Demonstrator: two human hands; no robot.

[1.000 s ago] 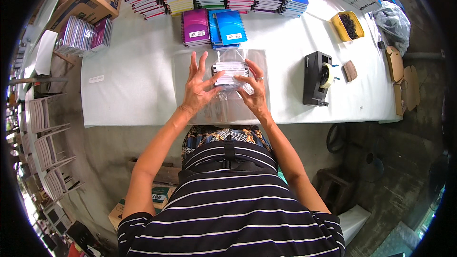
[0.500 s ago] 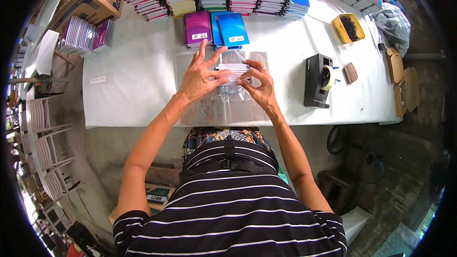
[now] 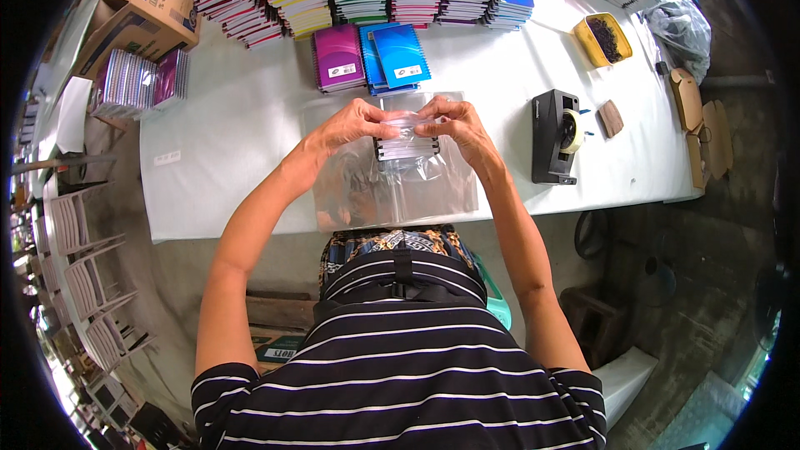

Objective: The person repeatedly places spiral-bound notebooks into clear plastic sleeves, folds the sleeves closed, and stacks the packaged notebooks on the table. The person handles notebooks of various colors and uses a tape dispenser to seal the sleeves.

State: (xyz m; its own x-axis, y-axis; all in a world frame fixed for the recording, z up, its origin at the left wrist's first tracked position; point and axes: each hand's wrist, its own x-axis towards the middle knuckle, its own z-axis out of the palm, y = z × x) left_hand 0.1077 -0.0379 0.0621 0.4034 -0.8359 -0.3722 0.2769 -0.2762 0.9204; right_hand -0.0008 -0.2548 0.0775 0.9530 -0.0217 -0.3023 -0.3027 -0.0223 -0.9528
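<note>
A small stack of spiral notebooks (image 3: 408, 151), seen edge-on with white pages and dark bindings, is wrapped in a clear plastic bag in front of me. My left hand (image 3: 354, 123) is closed, thumb and fingers pinching the bag's plastic at the far side of the stack. Opposite it, my right hand (image 3: 457, 127) pinches the same plastic, its thumb pointing toward the left thumb. Under the wrapped stack lie flat clear plastic bags (image 3: 354, 198), reaching to the table's near edge. The fingers hide part of the stack's far end.
Purple notebooks (image 3: 339, 54) and blue notebooks (image 3: 402, 50) lie just beyond my hands, before tall coloured stacks. A black tape dispenser (image 3: 550, 137) and a brown block (image 3: 611, 119) stand right. Farther back sits a yellow tub (image 3: 602, 40). Wrapped notebooks (image 3: 125, 83) and a cardboard box (image 3: 150, 0) are left.
My left hand's spread fingers have drawn together into a pinch. Both hands now hold the plastic at the stack's far end, and the whole view has shifted slightly.
</note>
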